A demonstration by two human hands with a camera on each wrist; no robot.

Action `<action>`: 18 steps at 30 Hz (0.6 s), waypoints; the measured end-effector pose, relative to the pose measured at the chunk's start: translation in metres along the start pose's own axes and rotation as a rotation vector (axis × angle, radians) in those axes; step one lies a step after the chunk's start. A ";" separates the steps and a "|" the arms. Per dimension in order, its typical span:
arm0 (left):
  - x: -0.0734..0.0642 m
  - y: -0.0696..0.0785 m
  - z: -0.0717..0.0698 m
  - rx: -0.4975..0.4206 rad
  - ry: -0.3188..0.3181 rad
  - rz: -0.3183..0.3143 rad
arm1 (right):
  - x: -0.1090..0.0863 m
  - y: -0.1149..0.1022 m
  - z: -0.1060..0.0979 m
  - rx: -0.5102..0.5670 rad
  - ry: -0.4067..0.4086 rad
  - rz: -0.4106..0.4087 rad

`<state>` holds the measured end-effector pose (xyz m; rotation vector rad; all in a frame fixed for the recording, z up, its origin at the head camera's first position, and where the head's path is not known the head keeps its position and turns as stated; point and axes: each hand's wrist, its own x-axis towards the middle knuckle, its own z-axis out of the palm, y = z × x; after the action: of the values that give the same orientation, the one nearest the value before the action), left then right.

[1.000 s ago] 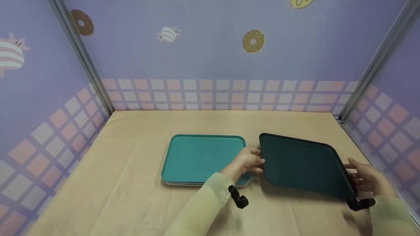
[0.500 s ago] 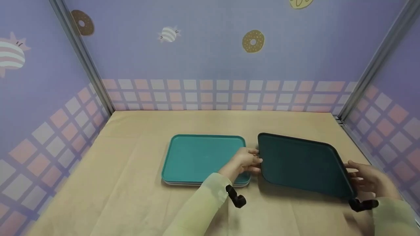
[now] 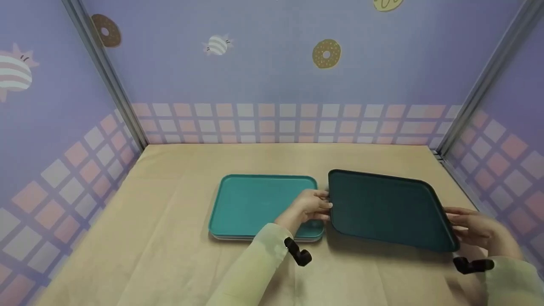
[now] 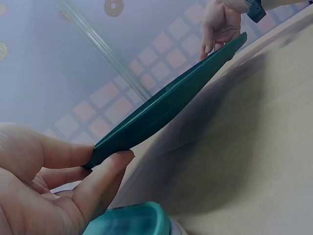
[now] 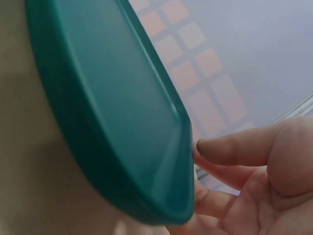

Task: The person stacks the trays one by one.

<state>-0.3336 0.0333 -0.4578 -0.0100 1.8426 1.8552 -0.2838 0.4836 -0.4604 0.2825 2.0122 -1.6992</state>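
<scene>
A dark green tray [image 3: 386, 210] is held tilted above the table at the right in the head view. My left hand [image 3: 308, 206] pinches its left edge, thumb and fingers on either side of the rim, as the left wrist view shows. At the opposite end my right hand [image 3: 486, 231] grips the right edge; in the right wrist view its thumb [image 5: 234, 147] lies against the rim and the other fingers are partly hidden behind and below. A teal tray [image 3: 255, 204] tops a small stack on the table, partly under my left hand.
A beige cloth [image 3: 170, 263] covers the table. Lilac patterned walls [image 3: 263, 76] stand at the back and both sides, with metal posts [image 3: 106, 76] in the corners. My right hand is near the right wall [image 3: 510, 161].
Both hands have brought the dark green tray slightly left and up, its left edge now closer to the teal stack. The stack has stayed in place.
</scene>
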 end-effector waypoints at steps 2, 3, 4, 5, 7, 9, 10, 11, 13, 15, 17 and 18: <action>-0.001 0.001 -0.003 -0.013 -0.010 0.005 | -0.001 -0.002 0.002 0.046 -0.020 -0.014; -0.002 0.001 -0.005 -0.019 -0.013 0.011 | -0.001 -0.002 0.004 0.063 -0.029 -0.023; -0.002 0.001 -0.007 -0.026 -0.016 0.016 | -0.001 -0.003 0.005 0.077 -0.036 -0.034; -0.003 0.001 -0.010 -0.035 -0.018 0.022 | -0.001 -0.004 0.007 0.093 -0.041 -0.045; -0.004 0.001 -0.015 -0.050 -0.013 0.032 | 0.000 -0.006 0.010 0.126 -0.061 -0.071; -0.006 0.001 -0.019 -0.062 -0.007 0.039 | 0.001 -0.008 0.013 0.145 -0.066 -0.089; -0.007 0.002 -0.022 -0.066 -0.005 0.039 | 0.002 -0.010 0.015 0.149 -0.065 -0.098; -0.008 0.002 -0.024 -0.070 0.001 0.042 | 0.002 -0.011 0.017 0.147 -0.067 -0.107; -0.012 0.003 -0.029 -0.075 0.011 0.046 | 0.002 -0.014 0.022 0.146 -0.064 -0.127; -0.015 0.003 -0.034 -0.081 0.022 0.056 | 0.002 -0.016 0.027 0.142 -0.057 -0.149; -0.018 0.002 -0.040 -0.084 0.040 0.072 | 0.002 -0.018 0.032 0.153 -0.061 -0.175; -0.019 0.001 -0.043 -0.089 0.045 0.081 | 0.002 -0.019 0.035 0.163 -0.057 -0.185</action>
<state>-0.3327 -0.0136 -0.4528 -0.0092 1.8131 2.0071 -0.2865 0.4457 -0.4487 0.1026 1.9116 -1.9664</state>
